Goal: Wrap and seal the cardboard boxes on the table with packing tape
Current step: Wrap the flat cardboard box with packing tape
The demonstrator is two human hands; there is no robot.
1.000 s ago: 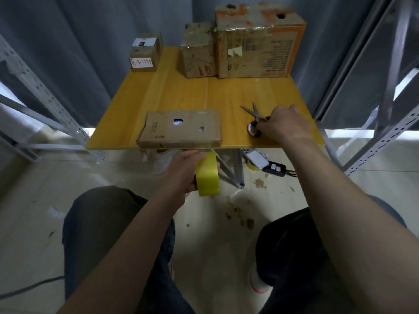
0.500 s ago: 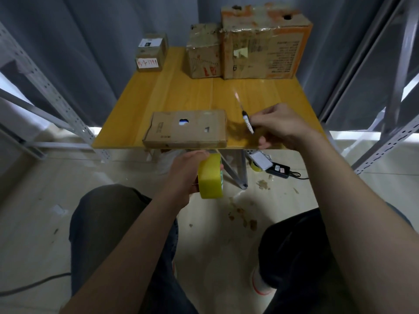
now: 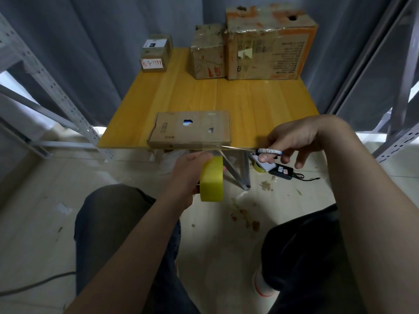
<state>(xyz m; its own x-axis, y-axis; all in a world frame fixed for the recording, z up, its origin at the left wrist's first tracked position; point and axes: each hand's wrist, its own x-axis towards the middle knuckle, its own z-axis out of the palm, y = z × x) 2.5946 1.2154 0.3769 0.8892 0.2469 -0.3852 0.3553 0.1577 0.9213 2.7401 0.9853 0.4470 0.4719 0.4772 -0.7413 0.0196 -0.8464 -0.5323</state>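
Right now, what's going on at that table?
A person is taping the flat cardboard box at the front edge of the yellow table. The left hand grips the yellow tape roll just below the table edge, with a strip of tape running from the box's front face to the roll. The right hand holds scissors, blades pointing at that strip, apparently about to cut. Three other boxes stand along the far edge.

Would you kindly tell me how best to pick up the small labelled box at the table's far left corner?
Likely by its left and right walls, coming down from above: the small box stands upright, apart from the other boxes, with both sides free.
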